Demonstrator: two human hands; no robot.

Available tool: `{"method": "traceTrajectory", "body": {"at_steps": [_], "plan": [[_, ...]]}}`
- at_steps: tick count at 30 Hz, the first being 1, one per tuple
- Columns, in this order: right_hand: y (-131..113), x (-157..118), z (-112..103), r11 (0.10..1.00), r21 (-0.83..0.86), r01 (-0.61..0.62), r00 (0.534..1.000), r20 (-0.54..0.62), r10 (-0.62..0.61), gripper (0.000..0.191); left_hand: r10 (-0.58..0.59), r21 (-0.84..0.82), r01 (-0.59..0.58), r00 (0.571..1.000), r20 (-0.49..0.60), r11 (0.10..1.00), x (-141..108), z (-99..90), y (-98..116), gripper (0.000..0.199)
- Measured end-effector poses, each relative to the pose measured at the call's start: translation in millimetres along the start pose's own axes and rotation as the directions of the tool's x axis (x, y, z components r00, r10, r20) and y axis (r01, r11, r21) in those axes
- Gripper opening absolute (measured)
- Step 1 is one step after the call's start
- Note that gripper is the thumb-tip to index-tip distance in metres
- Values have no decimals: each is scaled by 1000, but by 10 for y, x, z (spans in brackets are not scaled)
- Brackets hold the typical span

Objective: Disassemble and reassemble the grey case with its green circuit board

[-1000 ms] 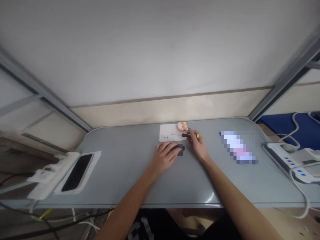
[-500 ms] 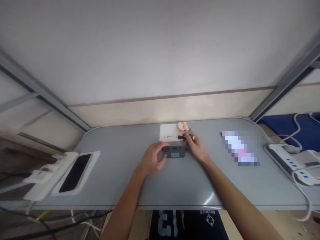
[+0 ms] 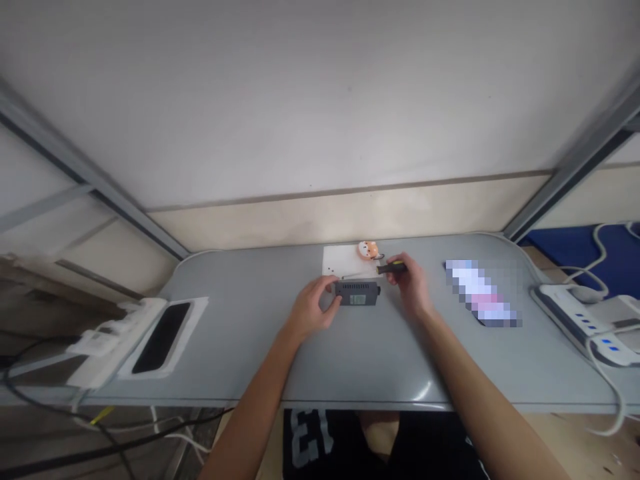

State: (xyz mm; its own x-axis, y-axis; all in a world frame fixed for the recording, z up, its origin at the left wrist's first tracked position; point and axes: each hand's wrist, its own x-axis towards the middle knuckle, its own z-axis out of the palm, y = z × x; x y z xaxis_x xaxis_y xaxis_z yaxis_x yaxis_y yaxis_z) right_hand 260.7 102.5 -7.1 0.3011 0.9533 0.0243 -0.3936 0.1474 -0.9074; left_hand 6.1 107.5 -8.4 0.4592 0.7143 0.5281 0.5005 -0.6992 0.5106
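My left hand (image 3: 315, 305) grips the left end of a small dark grey box (image 3: 367, 294) with a row of vent slots and a pale label, tilted so that this face is toward me. In my right hand (image 3: 410, 283) is a screwdriver (image 3: 391, 267) with a black and yellow handle, its thin shaft pointing left behind the box. Behind the box lies a white sheet (image 3: 337, 256) with a few tiny dark screw-like specks on it. An orange and white animal-shaped case (image 3: 368, 250) with a metal clip sits at the sheet's right corner.
A black phone (image 3: 163, 338) rests on white paper at the left, beside a white power strip (image 3: 120, 340) with plugs. On the right are a phone with a blurred screen (image 3: 483, 293) and another power strip (image 3: 580, 320) with cables. Metal posts flank the grey table (image 3: 240, 320).
My right hand with the screwdriver has moved right, away from the box, and the shaft now lies nearer the box's back edge. The whole view has shifted slightly.
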Motion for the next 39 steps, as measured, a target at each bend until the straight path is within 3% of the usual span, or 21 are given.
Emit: {"method": "traceTrajectory", "body": {"at_steps": [7,18,39], "plan": [[38,-18,31,993,-100,-54,998,20,56,35,80,-102,-89,992,-93,991,21,-54,41,25],[89,-8,35,992,-87,-92,995,28,95,36,120,-82,-130,985,-123,988,26,13,50,18],[95,-32,50,992,-77,-101,993,45,105,38,77,-85,-88,990,-121,993,35,-13,78,13]]}}
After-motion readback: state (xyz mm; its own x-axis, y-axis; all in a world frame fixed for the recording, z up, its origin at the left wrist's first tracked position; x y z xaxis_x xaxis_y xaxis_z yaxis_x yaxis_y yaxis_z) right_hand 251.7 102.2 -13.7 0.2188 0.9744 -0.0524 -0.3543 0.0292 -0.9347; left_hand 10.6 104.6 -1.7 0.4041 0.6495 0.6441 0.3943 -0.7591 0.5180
